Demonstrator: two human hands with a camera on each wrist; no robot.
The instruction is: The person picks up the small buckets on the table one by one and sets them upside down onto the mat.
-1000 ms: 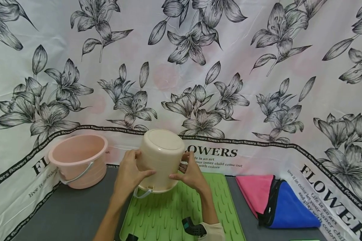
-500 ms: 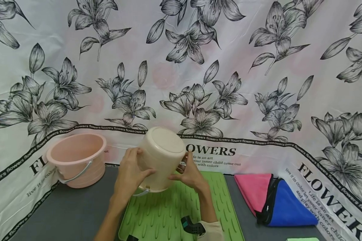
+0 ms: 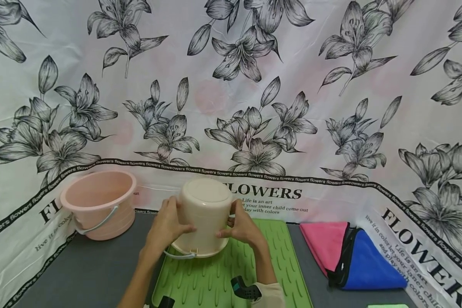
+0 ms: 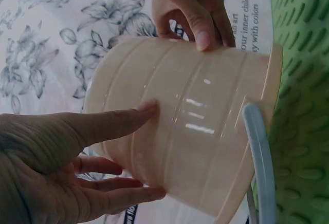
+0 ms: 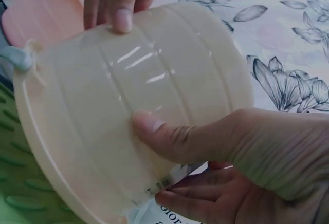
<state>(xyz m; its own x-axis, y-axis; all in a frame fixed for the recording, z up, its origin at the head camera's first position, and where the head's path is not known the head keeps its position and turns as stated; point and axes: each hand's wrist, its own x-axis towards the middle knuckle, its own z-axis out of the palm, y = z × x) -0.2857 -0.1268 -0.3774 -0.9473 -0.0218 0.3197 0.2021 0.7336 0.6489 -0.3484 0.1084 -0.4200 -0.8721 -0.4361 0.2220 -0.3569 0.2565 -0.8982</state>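
Near the far edge of the green rectangular ridged mat, I note the inverted cream plastic bucket lower and straighter than before, seemingly steadier; left hand and right hand grip its sides.

Cream bucket in the middle, catching glossy white glints, its handle pale blue-grey; peach-pink bucket at left; bright green mat patterned with raised strokes; dark grey tabletop; pink-and-blue folded fabric parted by black at right; far white backdrop with black line-drawn flowers, blush spots, and a black band lettered in white.
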